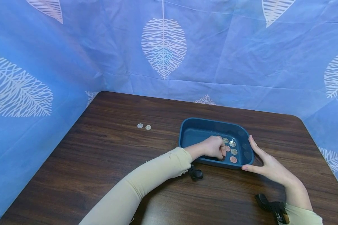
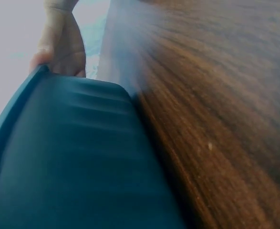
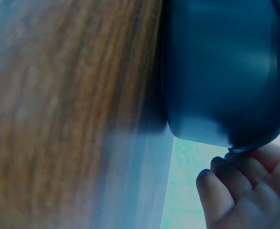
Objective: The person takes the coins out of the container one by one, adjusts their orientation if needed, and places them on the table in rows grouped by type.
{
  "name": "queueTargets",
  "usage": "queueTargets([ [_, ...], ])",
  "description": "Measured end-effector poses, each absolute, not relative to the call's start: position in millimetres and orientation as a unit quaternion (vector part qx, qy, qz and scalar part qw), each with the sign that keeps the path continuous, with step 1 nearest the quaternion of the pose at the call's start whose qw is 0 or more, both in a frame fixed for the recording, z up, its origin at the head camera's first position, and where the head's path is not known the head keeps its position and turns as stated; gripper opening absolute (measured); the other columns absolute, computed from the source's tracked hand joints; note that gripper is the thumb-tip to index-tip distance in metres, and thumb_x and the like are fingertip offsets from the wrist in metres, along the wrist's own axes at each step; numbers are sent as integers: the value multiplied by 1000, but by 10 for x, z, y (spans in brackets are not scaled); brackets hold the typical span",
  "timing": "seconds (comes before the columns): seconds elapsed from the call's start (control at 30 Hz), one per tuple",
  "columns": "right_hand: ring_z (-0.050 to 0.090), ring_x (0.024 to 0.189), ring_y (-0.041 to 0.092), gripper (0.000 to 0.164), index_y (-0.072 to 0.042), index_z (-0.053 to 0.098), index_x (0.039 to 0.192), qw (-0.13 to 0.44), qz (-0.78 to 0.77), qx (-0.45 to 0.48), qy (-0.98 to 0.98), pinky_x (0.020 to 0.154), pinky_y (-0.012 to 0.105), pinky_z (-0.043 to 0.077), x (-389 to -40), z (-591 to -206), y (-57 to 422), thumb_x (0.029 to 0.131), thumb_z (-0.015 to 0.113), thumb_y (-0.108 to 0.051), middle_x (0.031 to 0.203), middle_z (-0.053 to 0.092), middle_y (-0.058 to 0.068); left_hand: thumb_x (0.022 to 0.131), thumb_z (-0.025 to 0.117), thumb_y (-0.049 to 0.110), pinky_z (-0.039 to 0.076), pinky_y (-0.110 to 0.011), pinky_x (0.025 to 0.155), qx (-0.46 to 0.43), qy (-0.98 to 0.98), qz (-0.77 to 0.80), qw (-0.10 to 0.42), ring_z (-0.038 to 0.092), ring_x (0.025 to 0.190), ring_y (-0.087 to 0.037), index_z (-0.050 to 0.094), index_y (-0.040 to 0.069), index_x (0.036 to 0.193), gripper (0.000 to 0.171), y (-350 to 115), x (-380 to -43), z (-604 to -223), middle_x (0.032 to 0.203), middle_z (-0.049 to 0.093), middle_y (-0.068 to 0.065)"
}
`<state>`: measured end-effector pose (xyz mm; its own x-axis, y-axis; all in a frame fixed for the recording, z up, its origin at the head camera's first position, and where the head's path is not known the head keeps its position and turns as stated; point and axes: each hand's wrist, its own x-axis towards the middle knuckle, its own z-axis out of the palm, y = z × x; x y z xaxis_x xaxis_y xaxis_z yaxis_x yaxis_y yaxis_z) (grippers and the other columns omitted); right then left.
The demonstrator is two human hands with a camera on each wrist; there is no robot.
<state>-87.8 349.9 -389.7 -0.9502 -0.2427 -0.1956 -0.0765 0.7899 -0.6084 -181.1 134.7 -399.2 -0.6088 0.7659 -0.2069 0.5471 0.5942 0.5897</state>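
Note:
A blue rectangular plastic tray [image 1: 211, 122] stands on the table with several silver and copper coins [image 1: 234, 152] lying in its right half. My left hand [image 1: 214, 147] reaches over the near rim into it, fingers curled down and pinching a dark copper coin [image 1: 223, 158] close to the tray floor. Around the tray's right end, my right hand [image 1: 273, 165] grips the rim with its thumb at the near corner and its fingers toward the far side. The right wrist view shows curled right-hand fingers [image 3: 230, 183] under the rim; the left wrist view shows the tray's outer wall [image 2: 77, 157].
Two silver coins [image 1: 144, 126] lie side by side on the dark wooden table [image 1: 101, 150], left of the tray. A blue cloth [image 1: 214, 56] with white leaf prints hangs behind the table and along both sides. Black wrist cameras [image 1: 195, 174] sit below the sleeves.

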Motion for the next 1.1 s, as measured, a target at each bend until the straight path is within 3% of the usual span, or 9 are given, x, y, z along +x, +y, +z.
queueTargets([
  [0.33,12,129,52,97,-40,-17,139,141,-318,-79,934,82,67,29,-885,-3932,3515,84,63,-37,151,-5,14,80,66,6,45,-11,61,356,814,386,247,57,66,2,70,13,82,9,1267,-1806,-3962,75,64,11],
  [0.7,13,129,52,97,-40,-16,139,139,-316,-82,935,82,67,30,-888,-3893,3507,84,63,-37,151,-4,15,80,69,12,47,-15,66,336,770,470,273,61,69,-1,70,12,85,6,1149,-1771,-3682,74,65,8],
  [1.1,12,128,53,99,-41,-17,138,139,-320,-78,934,82,68,28,-883,-3896,3502,83,64,-37,150,-6,17,82,66,9,50,-22,71,322,749,528,238,63,76,-8,70,6,94,13,635,-1905,-3516,81,67,1],
])
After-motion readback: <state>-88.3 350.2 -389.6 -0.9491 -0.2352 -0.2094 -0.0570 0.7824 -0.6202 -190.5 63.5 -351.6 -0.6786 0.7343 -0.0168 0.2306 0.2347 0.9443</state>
